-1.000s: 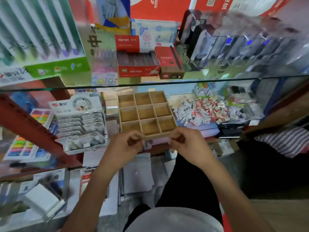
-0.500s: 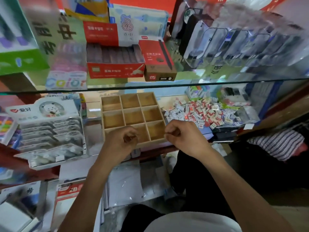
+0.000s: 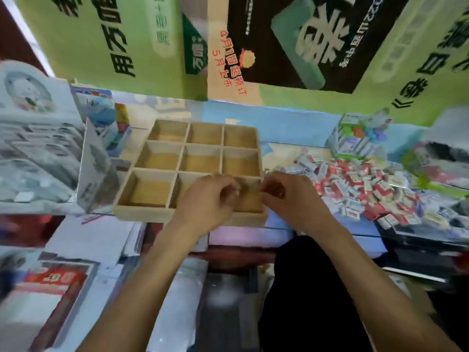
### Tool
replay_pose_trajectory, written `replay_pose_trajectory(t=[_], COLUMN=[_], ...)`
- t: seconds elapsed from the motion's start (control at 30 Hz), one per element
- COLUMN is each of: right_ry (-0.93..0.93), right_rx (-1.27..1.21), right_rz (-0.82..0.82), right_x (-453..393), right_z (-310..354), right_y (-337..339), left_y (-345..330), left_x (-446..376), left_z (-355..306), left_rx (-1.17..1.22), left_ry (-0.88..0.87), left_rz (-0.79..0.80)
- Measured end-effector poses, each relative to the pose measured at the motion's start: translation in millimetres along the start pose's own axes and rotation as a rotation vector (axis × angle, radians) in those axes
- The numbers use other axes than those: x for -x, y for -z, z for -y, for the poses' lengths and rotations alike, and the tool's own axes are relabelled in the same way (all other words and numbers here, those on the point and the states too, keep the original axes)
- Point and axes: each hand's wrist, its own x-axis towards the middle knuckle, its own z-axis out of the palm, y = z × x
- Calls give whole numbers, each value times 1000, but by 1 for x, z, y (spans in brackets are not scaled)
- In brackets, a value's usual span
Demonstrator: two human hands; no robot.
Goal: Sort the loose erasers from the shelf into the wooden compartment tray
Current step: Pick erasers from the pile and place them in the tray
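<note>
Both hands meet over the front edge of the wooden tray.

The left hand [image 3: 208, 199] and right hand [image 3: 286, 196] have curled fingers, almost touching above the tray's [image 3: 142, 212] front-right compartment; blur hides whether they pinch anything, so I cannot tell. Every compartment in view shows only bare wood. The loose erasers [image 3: 360, 184] lie heaped on the shelf [image 3: 279, 151] just right of the tray, red and white wrappers mixed.

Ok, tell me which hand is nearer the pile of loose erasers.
Right. The right hand sits at the tray's near right corner, just left of the eraser pile. The left hand is farther left, over the tray's near middle compartment.
</note>
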Motion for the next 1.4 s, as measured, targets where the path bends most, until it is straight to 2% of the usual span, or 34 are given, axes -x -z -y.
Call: replay_pose_trajectory(t=[0.07, 0.2, 0.3, 0.4, 0.6, 0.7, 0.9, 1.1, 1.27, 1.4], right_ry=[82, 74, 83, 46, 43, 38, 7, 22, 32, -1], right_rx=[-40, -161, -212, -270, -296, -333, -467, -449, -421, -393], right_rz=[-30, 68, 42, 27, 27, 22, -87, -141, -144, -150], right_x=[14, 55, 72, 90, 92, 82, 69, 64, 62, 62], right_z=[-17, -41, -58, -70, -83, -87, -91, -101, -97, -98], right_y=[-4, 4, 12, 18, 16, 12, 2, 0, -3, 0], left_y=[-10, -22, -26, -32, -51, -58, -84, -112, -118, -126], left_x=[24, 68, 71, 61, 44, 38, 36, 30, 24, 25], left_z=[-9, -39, -58, -75, -96, -98, -78, -62, -57, -47], left_rx=[34, 113, 84, 67, -40, -61, -151, -190, -283, -420], left_ry=[2, 145, 200, 221, 122, 114, 136, 155, 181, 109], left_rz=[-90, -142, -181, -155, -47, -48, -337, -466, -453, -476])
